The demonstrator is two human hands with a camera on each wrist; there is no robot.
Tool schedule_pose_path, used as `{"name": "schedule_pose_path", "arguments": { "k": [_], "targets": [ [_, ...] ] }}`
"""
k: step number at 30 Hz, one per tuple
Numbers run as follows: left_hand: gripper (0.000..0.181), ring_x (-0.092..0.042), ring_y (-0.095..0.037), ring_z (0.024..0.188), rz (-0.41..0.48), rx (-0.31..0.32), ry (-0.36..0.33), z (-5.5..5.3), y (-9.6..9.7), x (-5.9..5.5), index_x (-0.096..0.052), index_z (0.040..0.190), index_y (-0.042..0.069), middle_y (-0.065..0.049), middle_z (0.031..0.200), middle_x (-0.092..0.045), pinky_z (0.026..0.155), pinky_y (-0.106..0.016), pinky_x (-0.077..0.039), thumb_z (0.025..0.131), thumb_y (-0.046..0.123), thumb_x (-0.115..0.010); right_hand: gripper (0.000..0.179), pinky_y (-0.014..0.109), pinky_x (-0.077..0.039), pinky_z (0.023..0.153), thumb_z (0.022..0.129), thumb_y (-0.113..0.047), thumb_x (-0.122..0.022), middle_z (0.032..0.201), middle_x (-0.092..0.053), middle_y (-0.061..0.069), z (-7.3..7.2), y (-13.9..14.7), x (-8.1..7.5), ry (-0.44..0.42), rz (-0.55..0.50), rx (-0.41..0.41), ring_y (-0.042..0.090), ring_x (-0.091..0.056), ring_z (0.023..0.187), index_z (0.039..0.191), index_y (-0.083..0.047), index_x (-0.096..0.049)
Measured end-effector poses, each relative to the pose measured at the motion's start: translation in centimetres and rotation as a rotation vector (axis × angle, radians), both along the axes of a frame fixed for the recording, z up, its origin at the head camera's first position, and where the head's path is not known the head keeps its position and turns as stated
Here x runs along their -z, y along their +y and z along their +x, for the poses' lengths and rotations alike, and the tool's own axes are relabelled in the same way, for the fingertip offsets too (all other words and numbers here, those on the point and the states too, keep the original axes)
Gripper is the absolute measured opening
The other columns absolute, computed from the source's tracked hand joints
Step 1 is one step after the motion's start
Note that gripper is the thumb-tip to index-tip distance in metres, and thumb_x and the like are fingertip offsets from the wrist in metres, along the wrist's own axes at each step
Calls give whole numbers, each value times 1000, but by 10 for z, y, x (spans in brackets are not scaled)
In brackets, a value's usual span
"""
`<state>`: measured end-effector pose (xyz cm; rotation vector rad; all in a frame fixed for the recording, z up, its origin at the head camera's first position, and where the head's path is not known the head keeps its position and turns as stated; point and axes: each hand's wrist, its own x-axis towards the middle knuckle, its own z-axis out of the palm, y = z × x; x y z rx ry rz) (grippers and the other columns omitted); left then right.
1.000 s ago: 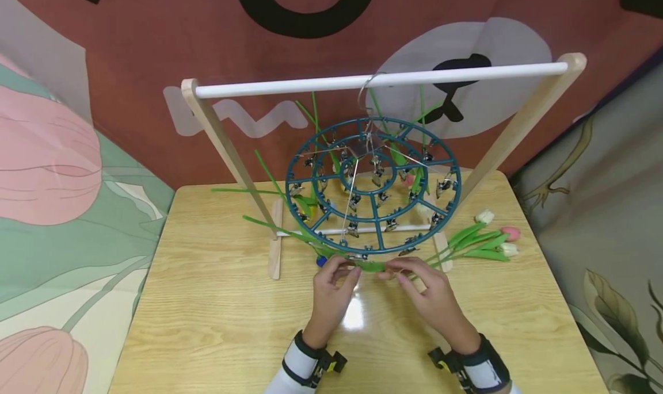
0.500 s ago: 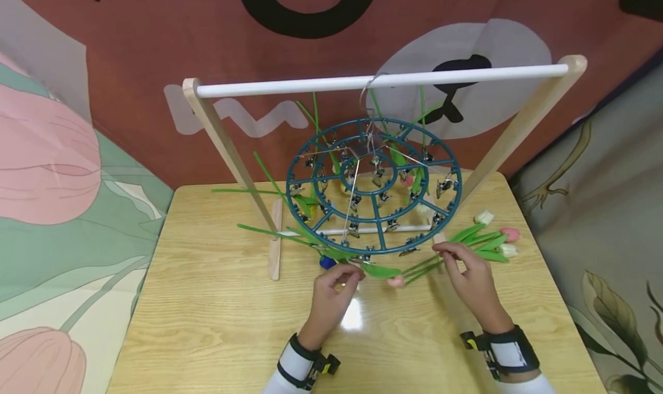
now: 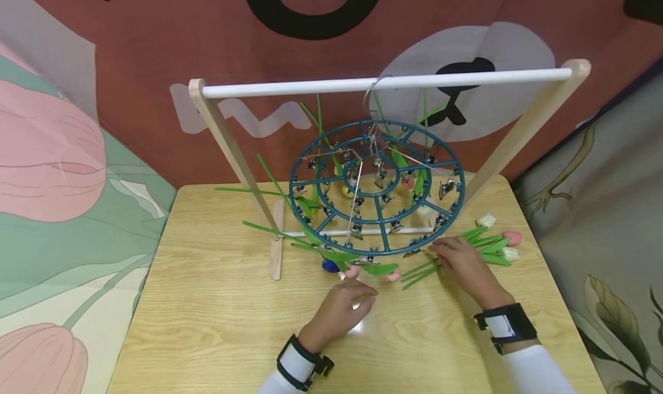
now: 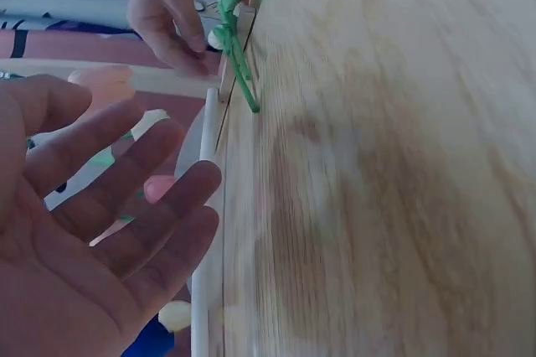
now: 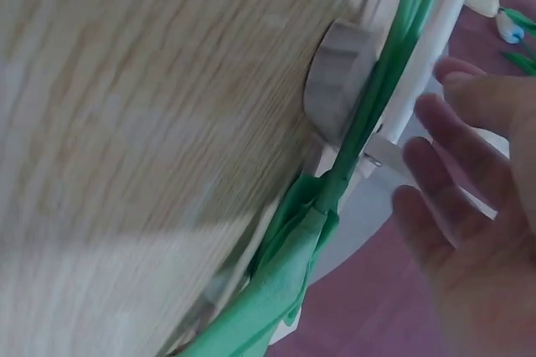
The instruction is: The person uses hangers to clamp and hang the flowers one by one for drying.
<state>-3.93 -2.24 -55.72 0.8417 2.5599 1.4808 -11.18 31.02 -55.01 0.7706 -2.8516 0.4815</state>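
Note:
My left hand (image 3: 339, 310) is held above the table in front of the round teal clip hanger (image 3: 383, 237), its fingers (image 4: 159, 206) spread and holding nothing. Beyond it, a pink tulip (image 3: 352, 272), a second pink tulip head (image 3: 392, 275) and a blue tulip (image 3: 330, 266) hang at the hanger's front rim. My right hand (image 3: 468, 267) hovers over the bunch of tulips (image 3: 496, 248) lying at the right. In the right wrist view its fingers (image 5: 435, 181) are loosely bent, apart from the green stems (image 5: 381, 80).
The hanger hooks onto the white rail (image 3: 311, 85) of a wooden stand (image 3: 225, 144), whose left foot (image 3: 277, 250) stands on the table (image 3: 207, 325). Metal clips (image 3: 446, 188) line its rings. More tulips hang at the back and left, with stems (image 3: 259, 228) sticking out sideways.
Both hands have let go of the green leaf at the hanger's front. My right hand has moved right to the lying tulips, and my left hand has drawn back toward me.

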Motion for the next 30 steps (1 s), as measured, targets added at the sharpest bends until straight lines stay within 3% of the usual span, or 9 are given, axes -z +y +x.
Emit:
{"name": "schedule_pose_path", "arguments": {
  "k": [7, 15, 18, 23, 25, 30],
  "targets": [
    [21, -70, -9, 110, -76, 114, -18, 6, 15, -5, -76, 116, 9, 1, 115, -77, 97, -22, -56, 104, 19, -63, 28, 50, -58, 85, 79, 6, -82, 114, -71, 16, -5, 2, 11, -24, 113, -39, 34, -64, 103, 103, -9, -81],
    [26, -67, -8, 119, -106, 200, 134, 13, 35, -17, -71, 126, 13, 1, 125, -73, 102, -16, -52, 103, 21, -64, 24, 48, -58, 81, 77, 6, -83, 111, -69, 16, -6, -1, 12, 1, 161, -51, 33, -63, 99, 96, -9, -80],
    [28, -65, -8, 122, -173, 188, 246, 13, 43, -22, -68, 130, 12, 1, 128, -71, 105, -15, -49, 103, 20, -63, 31, 47, -58, 83, 74, 14, -81, 109, -70, 14, -4, -1, 11, 4, 162, -75, 32, -64, 100, 98, -7, -78],
    [32, -63, -14, 126, -340, 121, 528, 9, 56, -31, -66, 131, 7, -5, 131, -69, 111, -19, -47, 100, 16, -65, 38, 44, -58, 83, 73, 19, -76, 100, -72, 9, -1, -1, 8, 39, 133, -121, 29, -66, 96, 101, -6, -73],
    [34, -62, -17, 128, -372, 102, 580, 7, 61, -33, -65, 132, 5, -9, 133, -67, 112, -20, -46, 99, 13, -64, 38, 44, -59, 83, 76, 18, -74, 102, -71, 9, 1, -2, 6, 54, 127, -134, 27, -66, 95, 106, -5, -73],
    [35, -59, -20, 131, -486, 69, 631, -3, 68, -32, -63, 133, 3, -12, 135, -64, 117, -23, -42, 100, 15, -61, 36, 43, -60, 84, 80, 15, -72, 108, -69, 12, 4, -6, 0, 119, 117, -170, 27, -66, 98, 112, -4, -72]
  ]
}}
